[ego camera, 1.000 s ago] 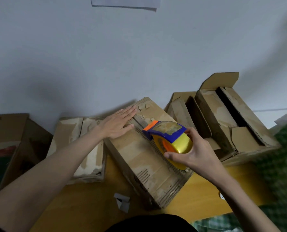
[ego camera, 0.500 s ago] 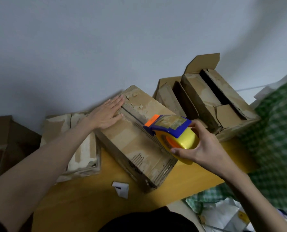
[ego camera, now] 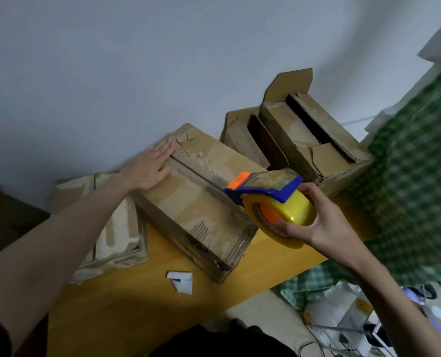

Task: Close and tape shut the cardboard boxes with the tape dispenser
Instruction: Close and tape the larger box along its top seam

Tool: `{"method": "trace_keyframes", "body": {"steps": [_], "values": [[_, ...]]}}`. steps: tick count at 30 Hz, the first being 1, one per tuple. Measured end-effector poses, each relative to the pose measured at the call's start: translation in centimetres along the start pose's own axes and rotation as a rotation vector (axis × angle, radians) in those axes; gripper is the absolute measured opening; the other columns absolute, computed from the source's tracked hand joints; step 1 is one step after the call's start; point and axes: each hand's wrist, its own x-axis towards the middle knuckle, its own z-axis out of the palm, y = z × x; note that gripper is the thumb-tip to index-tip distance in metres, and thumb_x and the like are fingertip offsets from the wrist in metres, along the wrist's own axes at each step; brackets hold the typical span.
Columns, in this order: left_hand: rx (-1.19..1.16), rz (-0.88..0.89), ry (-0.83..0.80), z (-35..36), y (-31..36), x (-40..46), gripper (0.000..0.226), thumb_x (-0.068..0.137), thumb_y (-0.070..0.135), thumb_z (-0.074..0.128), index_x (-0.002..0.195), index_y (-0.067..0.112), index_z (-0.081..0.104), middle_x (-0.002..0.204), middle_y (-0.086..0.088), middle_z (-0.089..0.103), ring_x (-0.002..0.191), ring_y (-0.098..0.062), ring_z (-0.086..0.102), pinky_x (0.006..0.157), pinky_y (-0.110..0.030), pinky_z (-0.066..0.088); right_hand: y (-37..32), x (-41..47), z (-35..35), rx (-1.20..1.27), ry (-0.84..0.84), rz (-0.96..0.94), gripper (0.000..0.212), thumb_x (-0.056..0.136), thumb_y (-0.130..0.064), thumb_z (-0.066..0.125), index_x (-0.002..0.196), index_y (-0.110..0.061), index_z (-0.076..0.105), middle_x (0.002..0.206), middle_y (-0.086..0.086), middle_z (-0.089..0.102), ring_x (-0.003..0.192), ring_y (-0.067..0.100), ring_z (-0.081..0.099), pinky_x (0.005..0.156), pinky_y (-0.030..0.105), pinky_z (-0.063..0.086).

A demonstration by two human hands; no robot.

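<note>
Your left hand lies flat, fingers straight, pressing the far end of the closed cardboard box that sits at the middle of the bench, beside its centre seam. Your right hand has its grip clamped around the yellow roll of the tape dispenser, whose orange and blue head rests on the seam near the box's near end. Two open boxes stand behind, near the wall. A flattened box lies to the left.

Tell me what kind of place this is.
Probably a home room used for packing: worn cardboard boxes on a wooden table against a plain wall, green checked fabric alongside, loose clutter on the floor.
</note>
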Motion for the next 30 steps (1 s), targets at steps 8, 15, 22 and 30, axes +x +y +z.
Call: {"method": "trace_keyframes", "body": {"steps": [8,15,22,30], "values": [[-0.017,0.010,-0.010,0.0,0.1,0.3,0.068,0.098,0.052,0.007,0.160,0.030,-0.010,0.166,0.011,-0.018,0.152,-0.003,-0.014,0.126,-0.036,-0.004,2.2,-1.7,-2.9,0.013,0.073,0.003,0.073,0.058,-0.071,0.072,0.120,-0.040,0.051,0.113,-0.037,0.057,0.103,-0.008,0.058,0.080,0.027,0.054],[0.012,0.019,0.004,0.3,-0.2,0.6,0.067,0.101,0.043,0.017,0.162,0.021,-0.002,0.168,0.004,-0.009,0.152,-0.006,-0.008,0.124,-0.033,-0.003,4.6,-4.7,-4.2,0.079,0.049,0.035,0.081,0.056,-0.078,0.077,0.124,-0.042,0.052,0.117,-0.023,0.063,0.107,0.006,0.064,0.089,0.046,0.057],[-0.057,-0.095,0.029,0.7,1.8,1.6,0.053,0.111,0.029,0.013,0.162,0.022,0.003,0.170,0.004,-0.002,0.155,-0.009,-0.001,0.126,-0.038,-0.002,4.7,-5.3,-3.8,0.066,0.081,0.016,0.073,0.063,-0.064,0.076,0.124,-0.032,0.053,0.115,-0.026,0.062,0.105,0.003,0.063,0.085,0.039,0.057],[-0.189,-0.176,0.056,0.2,4.5,0.6,0.062,0.106,0.051,0.000,0.161,0.023,-0.006,0.168,0.008,-0.009,0.153,-0.006,-0.008,0.126,-0.037,-0.003,3.3,-5.2,-3.8,0.107,0.189,-0.034,0.062,0.061,-0.069,0.073,0.111,-0.038,0.055,0.109,-0.028,0.062,0.101,0.003,0.061,0.080,0.044,0.056]]}}
